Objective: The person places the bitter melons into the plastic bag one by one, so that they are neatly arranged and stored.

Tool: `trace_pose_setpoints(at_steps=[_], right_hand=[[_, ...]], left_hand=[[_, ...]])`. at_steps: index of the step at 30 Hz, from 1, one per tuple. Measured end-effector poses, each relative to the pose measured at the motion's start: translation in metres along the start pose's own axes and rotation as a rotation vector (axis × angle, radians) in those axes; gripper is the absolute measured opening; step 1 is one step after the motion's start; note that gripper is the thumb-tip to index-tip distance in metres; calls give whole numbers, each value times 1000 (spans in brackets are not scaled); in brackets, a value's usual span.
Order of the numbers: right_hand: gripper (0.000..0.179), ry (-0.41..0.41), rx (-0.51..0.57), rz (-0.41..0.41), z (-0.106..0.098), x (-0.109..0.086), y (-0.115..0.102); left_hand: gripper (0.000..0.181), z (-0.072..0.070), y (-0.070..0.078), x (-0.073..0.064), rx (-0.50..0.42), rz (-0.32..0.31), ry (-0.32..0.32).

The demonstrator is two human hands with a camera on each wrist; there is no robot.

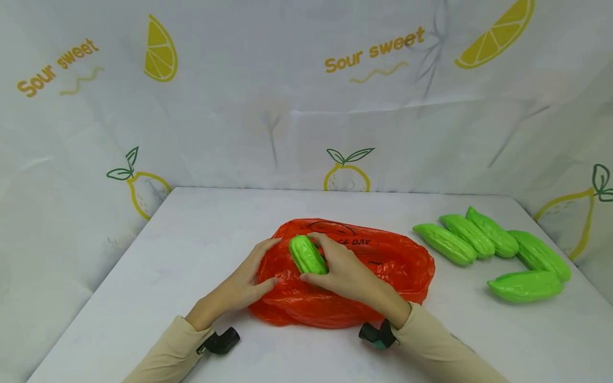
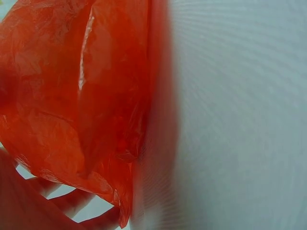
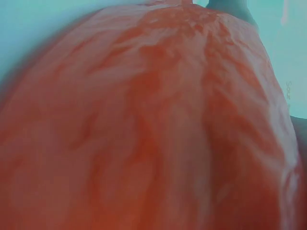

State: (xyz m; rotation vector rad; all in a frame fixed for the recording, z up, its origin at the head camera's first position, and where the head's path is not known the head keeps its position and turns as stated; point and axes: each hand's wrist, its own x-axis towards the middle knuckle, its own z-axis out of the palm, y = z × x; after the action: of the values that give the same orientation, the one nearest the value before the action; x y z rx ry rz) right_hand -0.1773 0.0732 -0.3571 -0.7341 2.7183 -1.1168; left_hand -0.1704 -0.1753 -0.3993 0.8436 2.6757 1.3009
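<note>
My right hand (image 1: 347, 271) holds a bright green, ridged bitter melon (image 1: 306, 254) over the mouth of a red plastic bag (image 1: 392, 266), with the thumb on its near side and a finger at its far end. The bag lies spread out on the table with its mouth facing up and dark print on its far inner side. At the bag's left edge is my left hand (image 1: 241, 279), fingers apart and relaxed. In the left wrist view its fingers (image 2: 72, 201) reach along the outside of the red plastic. Only the bag's wrinkled side (image 3: 158, 120) fills most of the right wrist view.
Several more bitter melons (image 1: 445, 243) lie in a loose group on the right of the white table (image 1: 191, 223). A white cloth (image 1: 215, 117) printed with lemons hangs behind the table's far edge. Black wrist cameras (image 1: 222, 340) sit low under both wrists.
</note>
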Motion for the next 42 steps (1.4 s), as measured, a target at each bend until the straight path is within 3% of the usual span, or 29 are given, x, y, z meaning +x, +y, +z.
trace_pose_setpoints(at_steps=[7,21,29,37,42], right_hand=[[78,11,15,41,8,4,-5],[72,-8,64,36,19,10,-6],[64,-22,83,-2,22,11,-7],[58,-71,-1,-24,25,13,-7],[57,-107,13,-50,24,13,-7]], left_hand=[[74,1,-1,1,3,7,1],[74,2,-1,0,0,-2,-3],[74,3,-1,0,9,-14,-2],[73,3,-1,0,6,-6,2],[73,3,-1,0,15,-7,4]])
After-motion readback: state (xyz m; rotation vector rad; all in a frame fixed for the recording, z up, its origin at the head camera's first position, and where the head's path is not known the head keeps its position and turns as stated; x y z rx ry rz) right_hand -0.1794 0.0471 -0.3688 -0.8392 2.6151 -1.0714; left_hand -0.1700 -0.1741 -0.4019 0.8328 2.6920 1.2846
